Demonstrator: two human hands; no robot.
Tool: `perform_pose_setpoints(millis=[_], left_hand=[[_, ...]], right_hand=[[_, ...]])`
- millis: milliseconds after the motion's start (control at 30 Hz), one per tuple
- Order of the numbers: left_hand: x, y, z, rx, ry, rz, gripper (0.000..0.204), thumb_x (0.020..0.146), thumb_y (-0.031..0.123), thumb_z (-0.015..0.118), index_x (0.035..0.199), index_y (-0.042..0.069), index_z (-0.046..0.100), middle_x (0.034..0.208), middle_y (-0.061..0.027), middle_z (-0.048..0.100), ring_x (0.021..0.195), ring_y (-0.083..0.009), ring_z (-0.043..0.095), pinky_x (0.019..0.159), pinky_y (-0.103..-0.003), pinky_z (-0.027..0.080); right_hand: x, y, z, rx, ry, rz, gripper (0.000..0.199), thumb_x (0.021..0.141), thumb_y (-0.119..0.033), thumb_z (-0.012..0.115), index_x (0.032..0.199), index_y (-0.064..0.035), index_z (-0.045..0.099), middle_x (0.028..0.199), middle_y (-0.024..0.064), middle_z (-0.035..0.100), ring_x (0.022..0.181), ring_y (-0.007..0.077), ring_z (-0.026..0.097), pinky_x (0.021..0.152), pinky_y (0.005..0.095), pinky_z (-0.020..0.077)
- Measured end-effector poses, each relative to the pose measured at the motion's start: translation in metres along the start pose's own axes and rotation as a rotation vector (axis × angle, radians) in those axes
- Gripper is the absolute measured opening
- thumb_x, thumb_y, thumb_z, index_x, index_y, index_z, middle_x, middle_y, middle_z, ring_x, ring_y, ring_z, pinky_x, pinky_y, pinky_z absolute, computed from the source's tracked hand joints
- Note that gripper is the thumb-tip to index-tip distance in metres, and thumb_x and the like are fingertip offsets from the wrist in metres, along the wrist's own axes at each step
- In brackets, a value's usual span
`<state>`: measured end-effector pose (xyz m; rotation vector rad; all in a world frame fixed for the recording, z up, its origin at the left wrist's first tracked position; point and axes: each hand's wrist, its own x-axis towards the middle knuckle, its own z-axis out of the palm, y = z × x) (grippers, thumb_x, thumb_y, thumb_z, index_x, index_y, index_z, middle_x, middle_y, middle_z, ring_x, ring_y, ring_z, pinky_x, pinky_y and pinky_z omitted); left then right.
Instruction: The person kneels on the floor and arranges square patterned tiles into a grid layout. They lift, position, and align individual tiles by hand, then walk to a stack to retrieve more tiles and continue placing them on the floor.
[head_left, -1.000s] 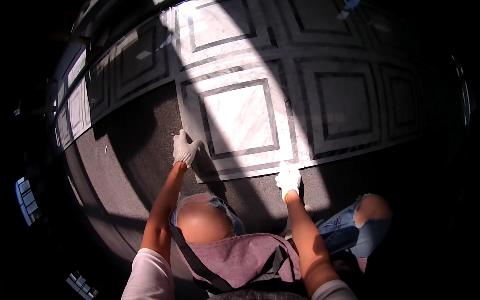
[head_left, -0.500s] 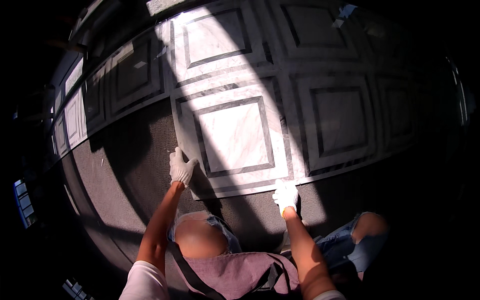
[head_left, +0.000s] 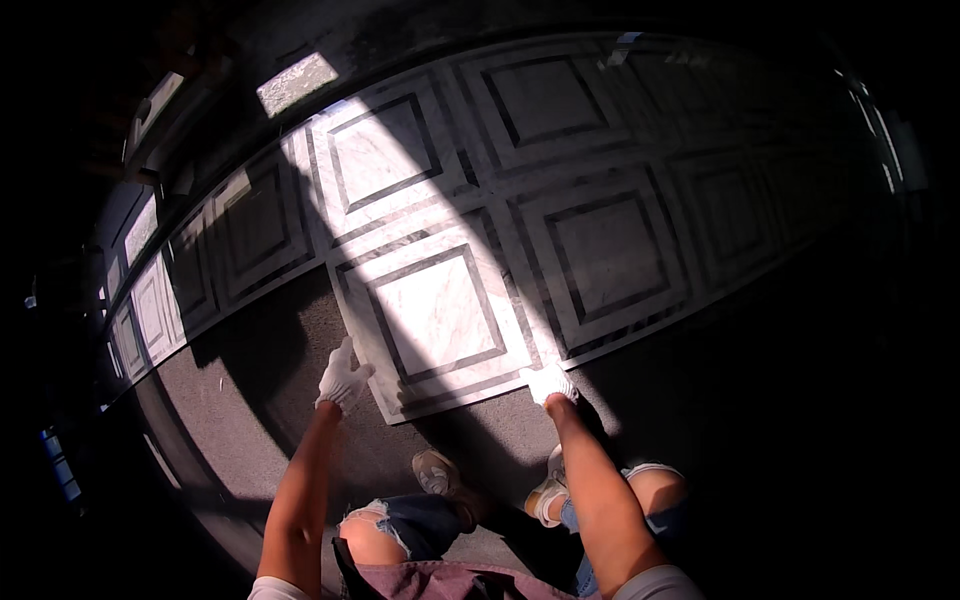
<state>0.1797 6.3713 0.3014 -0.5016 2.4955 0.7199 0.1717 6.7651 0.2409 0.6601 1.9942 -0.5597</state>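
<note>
A white marble tile (head_left: 435, 308) with a dark square inlay lies at the near side of a laid pattern of similar tiles, partly in bright sun. My left hand (head_left: 345, 382), in a white knit glove, is at the tile's left edge. Its fingers point forward and its thumb stands apart, toward the edge. At the near edge, close to the right corner, my right hand (head_left: 549, 383), gloved too, is closed over the rim. Glare and the angle hide its fingertips.
Neighbouring marble tiles (head_left: 607, 258) adjoin on the right and at the back. Grey rough floor (head_left: 270, 375) lies to the left, crossed by shadows. My shoes (head_left: 435, 472) stand near the tile's front edge. A pale slab-like bright patch (head_left: 297, 85) shows beyond the tiles.
My view has drawn back, and both shoes now show. My left hand's fingers look straighter along the tile's left edge. My right hand stays at the near edge. The tile shows no clear shift.
</note>
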Motion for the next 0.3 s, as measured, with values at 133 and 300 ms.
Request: perform_pose_setpoints(millis=[133,300], left_hand=[[-0.077,0.022,-0.022,-0.336,-0.309,-0.139,0.058,0.084,0.016,0.066,0.136,0.001,0.047,0.093,-0.0136,0.065,0.083,-0.0193,0.064,0.073,-0.032,0.051],[-0.216,0.061,-0.078,-0.474,-0.390,-0.218,0.070,0.086,0.020,0.066,0.142,-0.007,0.035,0.113,-0.0181,0.063,0.098,-0.0259,0.063,0.085,-0.032,0.049]], right_hand=[[-0.084,-0.035,-0.063,0.191,0.155,-0.036,0.055,0.079,-0.052,0.065,0.109,-0.0064,0.062,0.111,0.0200,0.065,0.104,0.0381,0.062,0.085,0.0454,0.0502],[-0.236,0.010,-0.155,0.449,0.107,-0.275,0.038,0.086,-0.041,0.060,0.091,-0.0038,0.065,0.079,0.0135,0.067,0.076,0.0246,0.065,0.071,0.0353,0.0485]])
